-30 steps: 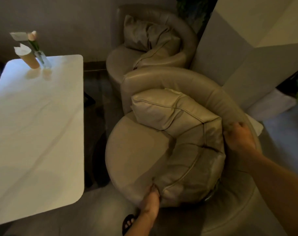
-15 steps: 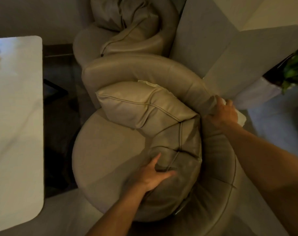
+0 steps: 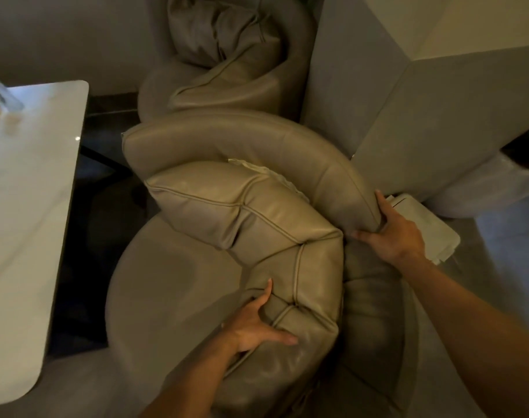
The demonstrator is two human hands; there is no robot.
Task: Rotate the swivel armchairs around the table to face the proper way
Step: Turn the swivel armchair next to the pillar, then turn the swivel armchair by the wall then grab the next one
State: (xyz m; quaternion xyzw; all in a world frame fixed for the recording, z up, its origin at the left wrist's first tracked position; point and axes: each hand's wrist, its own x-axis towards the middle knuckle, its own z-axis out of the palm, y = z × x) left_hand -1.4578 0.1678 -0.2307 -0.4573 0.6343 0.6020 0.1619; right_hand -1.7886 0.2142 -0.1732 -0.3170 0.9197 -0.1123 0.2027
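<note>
A beige leather swivel armchair (image 3: 172,285) fills the middle of the head view, its round seat toward the white table (image 3: 24,206) on the left. My right hand (image 3: 393,233) grips the curved backrest (image 3: 257,146) at its right end. My left hand (image 3: 257,324) presses on the armchair's back cushion (image 3: 257,218) near its lower end, fingers spread over the seam. A second matching armchair (image 3: 227,86) stands just beyond, with a loose cushion slumped on its seat.
A grey partition wall (image 3: 408,101) rises close on the right of both chairs. A pale flat box (image 3: 423,224) lies on the floor by my right hand. A glass vase (image 3: 0,95) stands at the table's far left edge. Dark floor shows between table and chairs.
My left hand has moved from the seat's front edge up onto the back cushion. My right hand has slid along the backrest to its right end. The view has shifted.
</note>
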